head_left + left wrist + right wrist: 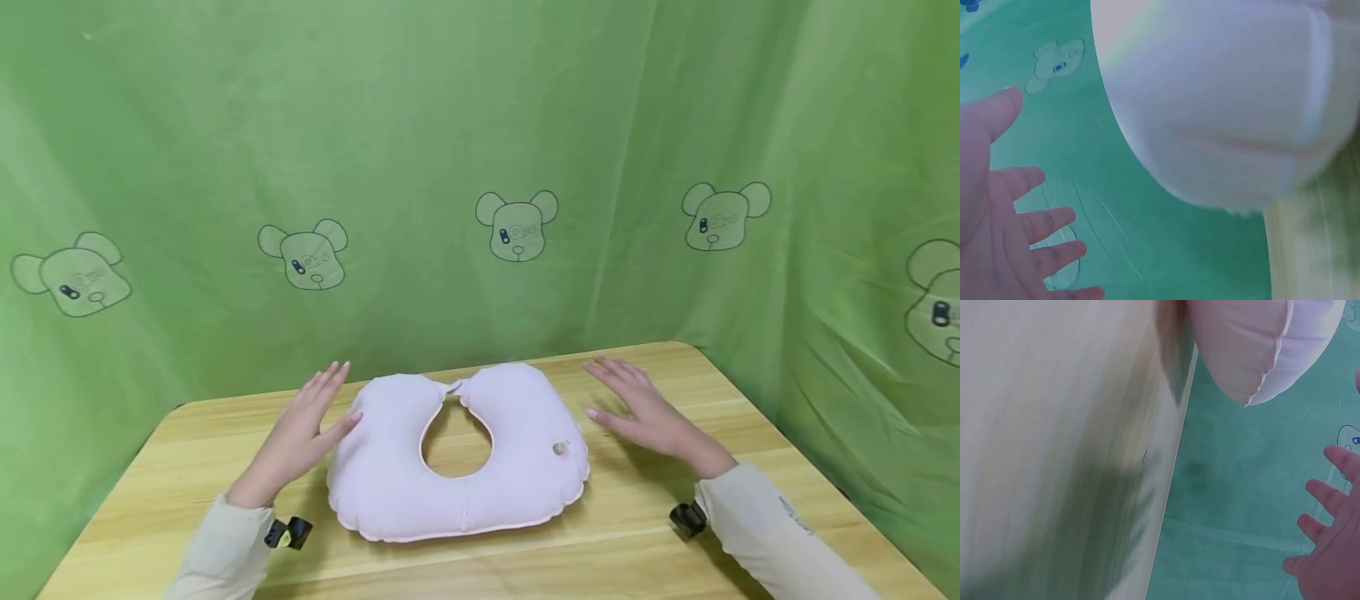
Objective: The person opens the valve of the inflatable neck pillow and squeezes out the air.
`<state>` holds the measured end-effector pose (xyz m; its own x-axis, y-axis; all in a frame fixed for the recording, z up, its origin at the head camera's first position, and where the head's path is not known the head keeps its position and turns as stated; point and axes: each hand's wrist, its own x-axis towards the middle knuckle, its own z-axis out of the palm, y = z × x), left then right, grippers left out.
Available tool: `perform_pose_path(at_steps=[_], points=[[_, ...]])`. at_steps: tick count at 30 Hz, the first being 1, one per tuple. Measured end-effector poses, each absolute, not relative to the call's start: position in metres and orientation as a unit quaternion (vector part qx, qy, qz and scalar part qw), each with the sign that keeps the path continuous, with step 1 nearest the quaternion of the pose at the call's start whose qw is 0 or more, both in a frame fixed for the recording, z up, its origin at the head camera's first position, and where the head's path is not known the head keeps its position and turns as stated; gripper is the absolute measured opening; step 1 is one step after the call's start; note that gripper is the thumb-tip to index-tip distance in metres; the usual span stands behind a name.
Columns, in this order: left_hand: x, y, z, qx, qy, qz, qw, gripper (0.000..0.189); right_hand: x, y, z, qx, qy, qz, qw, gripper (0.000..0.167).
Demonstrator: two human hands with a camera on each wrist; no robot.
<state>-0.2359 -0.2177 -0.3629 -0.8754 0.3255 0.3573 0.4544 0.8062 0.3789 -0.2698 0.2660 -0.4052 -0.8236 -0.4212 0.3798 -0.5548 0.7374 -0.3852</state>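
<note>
A pink inflated U-shaped neck pillow lies on the wooden table, its opening toward the far edge and a small round valve on its right side. To its left, my left hand hovers with straight, spread fingers; in the head view the thumb overlaps the pillow's edge, and whether they touch I cannot tell. Beyond the pillow's right side my right hand is held apart from it, fingers extended. Both wrist views show the pillow's rounded side bulging near hands that hold nothing.
The wooden table reaches back to a green curtain printed with bear heads, which also closes off both sides. A black wrist camera sits on the left cuff and another black camera on the right.
</note>
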Motion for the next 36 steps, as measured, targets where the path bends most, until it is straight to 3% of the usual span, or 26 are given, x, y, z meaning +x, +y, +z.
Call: perform_pose_path(at_steps=[36], points=[[-0.224,-0.118,-0.376,-0.346,-0.884,-0.298,0.105,0.074,-0.250,0.236,-0.402,0.391,-0.824,0.404,0.077,0.054]])
